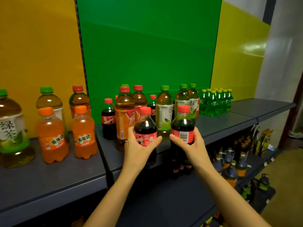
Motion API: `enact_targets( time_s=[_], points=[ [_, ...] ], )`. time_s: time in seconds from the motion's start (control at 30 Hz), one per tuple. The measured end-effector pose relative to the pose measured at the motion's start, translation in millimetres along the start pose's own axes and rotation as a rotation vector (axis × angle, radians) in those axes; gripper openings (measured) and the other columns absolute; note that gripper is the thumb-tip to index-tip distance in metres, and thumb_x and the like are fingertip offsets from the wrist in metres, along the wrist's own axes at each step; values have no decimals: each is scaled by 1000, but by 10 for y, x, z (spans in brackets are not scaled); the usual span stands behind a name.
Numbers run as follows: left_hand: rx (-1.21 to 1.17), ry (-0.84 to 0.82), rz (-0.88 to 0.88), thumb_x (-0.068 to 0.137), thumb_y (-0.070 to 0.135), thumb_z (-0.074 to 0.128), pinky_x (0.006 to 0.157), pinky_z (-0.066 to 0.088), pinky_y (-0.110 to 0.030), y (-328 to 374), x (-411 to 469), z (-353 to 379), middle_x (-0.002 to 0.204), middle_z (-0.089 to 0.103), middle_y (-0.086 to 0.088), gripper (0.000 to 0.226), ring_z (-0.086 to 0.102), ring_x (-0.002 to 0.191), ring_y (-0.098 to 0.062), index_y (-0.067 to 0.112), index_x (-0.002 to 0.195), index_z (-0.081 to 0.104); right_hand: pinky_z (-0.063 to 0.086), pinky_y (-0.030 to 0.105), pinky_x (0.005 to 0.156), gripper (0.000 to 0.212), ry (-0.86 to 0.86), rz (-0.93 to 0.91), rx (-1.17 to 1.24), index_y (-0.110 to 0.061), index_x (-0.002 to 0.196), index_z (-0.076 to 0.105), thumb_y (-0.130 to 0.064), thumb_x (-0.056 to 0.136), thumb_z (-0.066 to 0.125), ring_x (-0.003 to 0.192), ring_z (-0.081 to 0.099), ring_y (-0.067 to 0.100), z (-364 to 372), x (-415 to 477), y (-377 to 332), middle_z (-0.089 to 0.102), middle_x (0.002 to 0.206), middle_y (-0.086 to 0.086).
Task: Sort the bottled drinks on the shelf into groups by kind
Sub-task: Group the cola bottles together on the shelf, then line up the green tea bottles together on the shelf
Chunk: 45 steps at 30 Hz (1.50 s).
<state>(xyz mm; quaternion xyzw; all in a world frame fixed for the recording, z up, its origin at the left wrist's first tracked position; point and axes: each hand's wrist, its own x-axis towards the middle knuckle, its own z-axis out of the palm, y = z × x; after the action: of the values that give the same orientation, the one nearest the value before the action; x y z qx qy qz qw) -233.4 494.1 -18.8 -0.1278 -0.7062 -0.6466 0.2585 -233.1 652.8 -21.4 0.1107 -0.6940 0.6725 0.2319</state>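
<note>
Head view puts both hands low and central at the front of the shelf (221,126). My left hand (139,149) is curled round the label of one small cola bottle (145,126). My right hand (191,145) is wrapped round a second cola bottle (182,126). Both are upright, side by side and apart.

The bases worry me. They sit at or past the front lip, and in that dark patch I cannot tell whether the shelf carries them. Set down short, either could tip off towards the dark jugs (229,164) on the lower shelf.

Pushing back is the other risk. The tall iced tea bottle (124,118) and a green tea bottle (164,112) stand just behind my knuckles. A nudge there could topple them into the bottles behind.

A third cola bottle (108,118) stands left of the iced tea, hemmed in, with only a narrow front strip. The orange soda bottles (52,135) hold the left bay beyond the seam. The widest bare stretch lies to my right, in front of the green soda pack (216,102).
</note>
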Motion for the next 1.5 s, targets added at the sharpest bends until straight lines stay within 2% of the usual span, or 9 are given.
enact_targets(
  time_s=[0.37, 0.6, 0.7, 0.83, 0.97, 1.17, 1.3, 1.4, 1.5],
  points=[
    [107, 141, 20, 68, 26, 78, 70, 41, 1, -398, 424, 429, 105, 48, 24, 66, 50, 96, 8, 25, 121, 37, 54, 28, 83, 53, -35, -15, 25, -22, 117, 52, -21, 70, 77, 98, 64, 11, -132, 881, 461, 65, 108, -4],
    [235, 170, -18, 68, 50, 65, 103, 41, -42, -565, 525, 517, 132, 44, 0, 81, 45, 123, -17, 22, 133, 26, 49, 19, 78, 62, -41, -30, -8, -24, 124, 42, -23, 72, 76, 98, 59, 0, -179, 1145, 749, 58, 108, -16],
    [358, 239, 8, 66, 59, 58, 107, 37, -40, -562, 509, 584, 135, 38, 3, 87, 38, 128, -15, 21, 137, 26, 48, 14, 76, 67, -66, -51, -63, -28, 124, 32, -26, 73, 74, 100, 55, -4, -197, 1233, 831, 53, 109, -18],
    [534, 337, 52, 64, 63, 51, 103, 34, -31, -531, 501, 684, 120, 28, 11, 87, 35, 124, -13, 19, 137, 32, 46, 21, 91, 72, -112, -91, -142, -21, 132, 32, -39, 73, 70, 113, 52, 9, -233, 1321, 956, 51, 123, -4],
    [599, 426, 7, 65, 57, 57, 105, 33, -38, -512, 509, 773, 135, 35, 3, 89, 33, 132, -18, 25, 141, 26, 41, 34, 101, 83, -111, -197, -300, -17, 134, 35, -64, 70, 61, 119, 42, 11, -281, 1398, 1014, 44, 124, -5],
    [723, 526, -57, 73, 59, 54, 107, 29, -42, -451, 463, 905, 146, 32, -7, 89, 29, 135, -23, 17, 144, 21, 27, 10, 98, 69, -202, -309, -248, -30, 132, 38, -69, 76, 34, 119, 36, -1, -646, 1630, 961, 39, 124, -15],
    [885, 727, 197, 80, 47, 49, 104, 32, -50, -357, 433, 1059, 128, 45, -18, 67, 37, 120, -27, 2, 130, 39, 23, 7, 96, 49, 21, -421, -157, -25, 123, 43, -52, 82, 45, 114, 34, -1, -975, 2101, 982, 39, 118, -14],
    [850, 759, 485, 82, 27, 51, 93, 37, -32, -250, 400, 1334, 108, 52, -11, 41, 43, 104, -15, -3, 110, 52, 29, 24, 103, 62, 35, -357, -149, -15, 133, 37, -43, 81, 54, 121, 33, 7, -1058, 2463, 1102, 35, 124, -9],
    [745, 628, 644, 82, 18, 52, 85, 39, -14, -227, 409, 1683, 98, 52, -2, 23, 48, 91, -6, 2, 97, 57, 33, 35, 108, 78, -93, -262, -170, -16, 139, 29, -48, 75, 62, 128, 37, 16, -1031, 2672, 1277, 38, 137, 2]
  ],
)
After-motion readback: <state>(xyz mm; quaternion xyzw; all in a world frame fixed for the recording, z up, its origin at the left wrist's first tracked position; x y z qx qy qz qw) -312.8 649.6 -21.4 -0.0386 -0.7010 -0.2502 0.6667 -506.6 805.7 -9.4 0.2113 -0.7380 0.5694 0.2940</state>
